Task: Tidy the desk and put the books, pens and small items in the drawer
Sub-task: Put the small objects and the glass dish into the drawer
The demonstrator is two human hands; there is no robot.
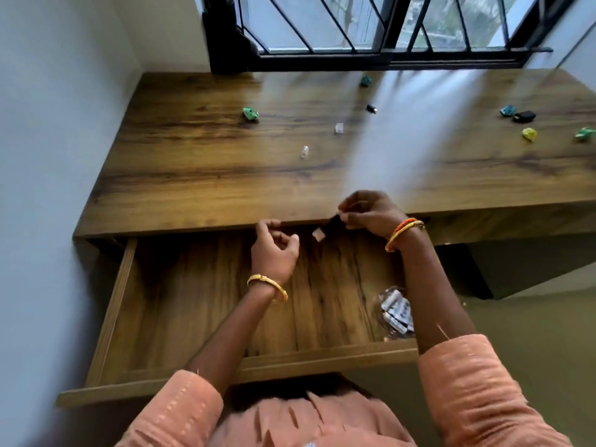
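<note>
From the head camera I look down on the wooden desk (193,175) and its pulled-out drawer (200,304), which stands wide open below the desk's front edge.

My right hand (371,211) hangs over the back of the drawer, just at the desk edge, with thumb and fingertips pinching a small dark item (335,221); it is too blurred for me to say what it is. My left hand (274,250) is beside it, over the drawer, fingers loosely curled and holding nothing that I can make out. Between my hands a small pale square piece (318,235) shows over the back of the drawer; whether it lies on the drawer floor or is falling I cannot tell.

In the drawer's near right corner lies a clear packet of small white pieces (396,312) with dark print on them, but the print is too small and smeared to read.

On the desk top are scattered small things: a green crumpled paper (251,113), two clear little pieces (304,151) (339,128), a small black item (371,108), a teal crumple (366,80) near the window (387,24), and at the far right a blue crumple (508,110), a black object (524,116), a yellow crumple (529,134) and another green one (584,133). No writing is legible anywhere.
</note>
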